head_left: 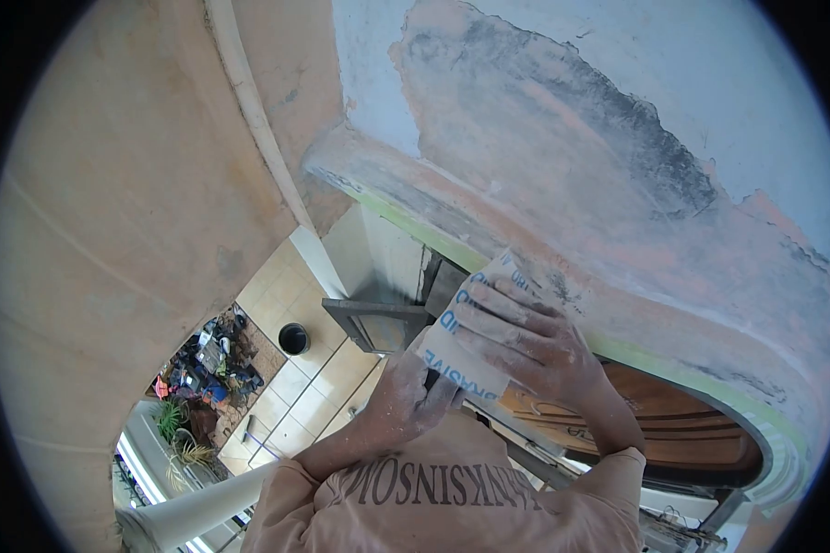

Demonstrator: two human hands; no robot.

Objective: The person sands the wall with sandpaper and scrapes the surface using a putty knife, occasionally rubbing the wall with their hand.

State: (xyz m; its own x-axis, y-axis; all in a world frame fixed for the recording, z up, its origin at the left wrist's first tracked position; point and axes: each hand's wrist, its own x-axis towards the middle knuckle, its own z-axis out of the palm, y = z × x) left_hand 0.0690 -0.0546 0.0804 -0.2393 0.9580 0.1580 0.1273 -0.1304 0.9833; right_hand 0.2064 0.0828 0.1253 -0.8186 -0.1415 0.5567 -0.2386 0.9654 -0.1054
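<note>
beneath the outstretched fingers of the right hand (530,341) lies an abrasive sheet (461,362), pale buff, with blue lettering on its exposed face. the right hand, dusted with white powder, rests with its fingers straight and slightly apart across the sheet; its thumb is hidden, so whether it clamps the sheet cannot be told. to the lower left of the right hand, the left hand (410,396) is clamped on the near left edge of the sheet, its fingers curled and likewise powdered. just beyond the right hand runs a ledge (636,313) with a pale green lower border, overlapped in view by the sheet's upper corner. farther past the right hand rises a wall (544,120) of pale blue paint, with a broad bare patch of grey and pinkish plaster. to the right of the right hand, below the ledge, is a grooved brown panel (701,424). beyond the left hand stands a dark grey door (378,323); to its left, a black bucket (294,338) on a tiled floor (314,405). well apart from the left hand, past the bucket, lies a heap of mixed articles (207,364). nearest the body, below both hands, is a tan shirt (415,525) with dark lettering.
</note>
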